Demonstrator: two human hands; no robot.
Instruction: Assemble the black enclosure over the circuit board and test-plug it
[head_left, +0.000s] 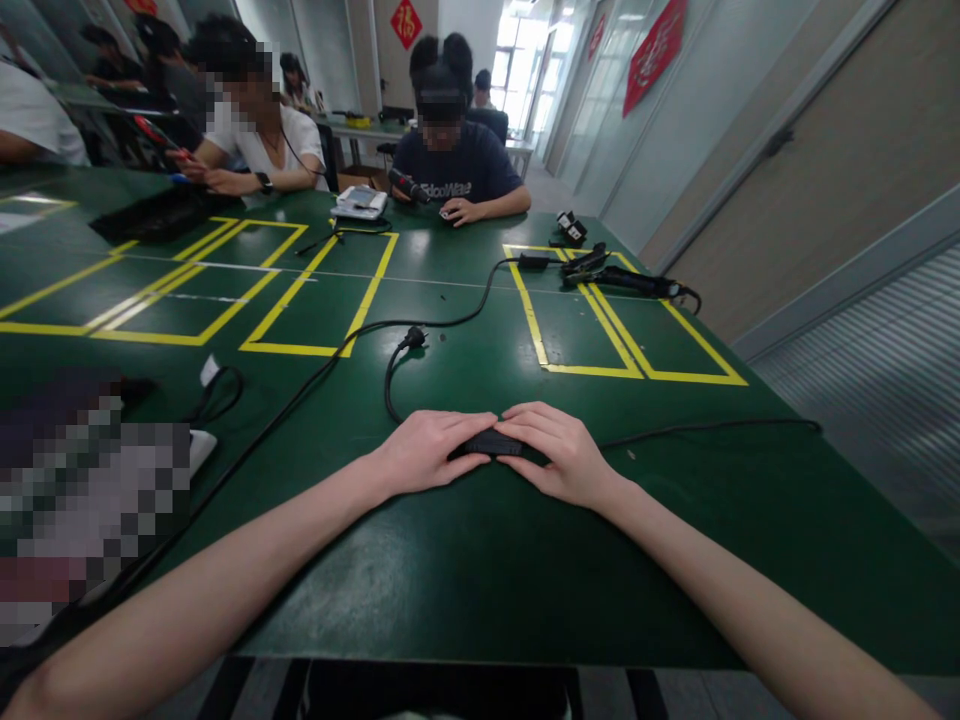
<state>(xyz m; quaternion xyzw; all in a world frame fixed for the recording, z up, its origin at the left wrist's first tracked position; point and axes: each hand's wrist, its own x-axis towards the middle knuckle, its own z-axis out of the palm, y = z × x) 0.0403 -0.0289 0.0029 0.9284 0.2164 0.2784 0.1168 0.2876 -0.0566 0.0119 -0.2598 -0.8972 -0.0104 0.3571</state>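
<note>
L grip & R grip both narrow, holding opp. ends of blk power adapter, low over green tabletop; thin cord runs off R. Just beyond, blk plug lies on tabletop; then yellow tape outlines; farther, person in navy tee seated opp., w/ white device nr

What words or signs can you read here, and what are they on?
"福": on the red diamond sign on the back wall.
Maybe "EdooWae": on the dark blue shirt across the table; the letters are blurry, so I can't be sure.
Too blurred to read: the writing on the big red banner at the right.
None I can read: the black box between the two hands.
</note>
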